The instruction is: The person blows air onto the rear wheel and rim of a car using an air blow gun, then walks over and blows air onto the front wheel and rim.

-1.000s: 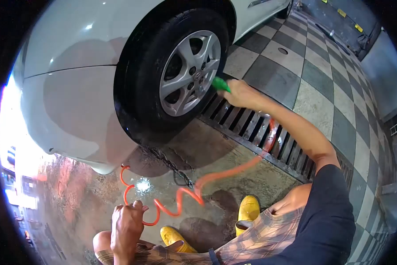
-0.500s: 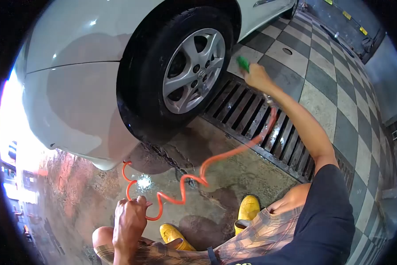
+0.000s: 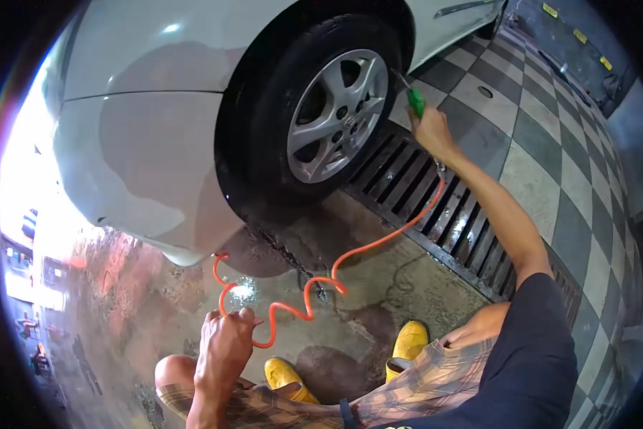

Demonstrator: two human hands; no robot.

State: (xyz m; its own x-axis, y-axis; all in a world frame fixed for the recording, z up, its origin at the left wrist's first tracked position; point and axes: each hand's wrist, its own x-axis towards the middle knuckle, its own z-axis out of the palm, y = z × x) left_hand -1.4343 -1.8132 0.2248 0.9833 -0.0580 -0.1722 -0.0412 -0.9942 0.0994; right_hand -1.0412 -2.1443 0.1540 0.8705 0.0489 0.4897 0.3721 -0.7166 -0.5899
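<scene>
My right hand (image 3: 432, 134) is wrapped round a green air blow gun (image 3: 416, 102), its thin nozzle pointing at the right edge of the car's tyre (image 3: 253, 136). From the gun's lower end an orange coiled hose (image 3: 364, 247) hangs down and loops across to the left. In the lower left, my left hand (image 3: 223, 343) is closed round part of this hose, with fingers mostly hidden behind its back. The silver alloy wheel (image 3: 339, 118) sits inside the tyre, and the nozzle tip seems close to the rubber; whether it touches I cannot tell.
A white car body (image 3: 142, 150) fills the upper left. Beneath and right of the wheel runs a metal floor grate (image 3: 400, 179). Wet concrete (image 3: 278, 286) lies before my yellow boots (image 3: 411, 339). Checkered tiles (image 3: 528, 179) stretch along the right side.
The view has shifted, so car and wheel appear further right. The blow gun, blurred before, now shows its nozzle at the tyre's edge. The hose hangs slacker; both hands keep their hold.
</scene>
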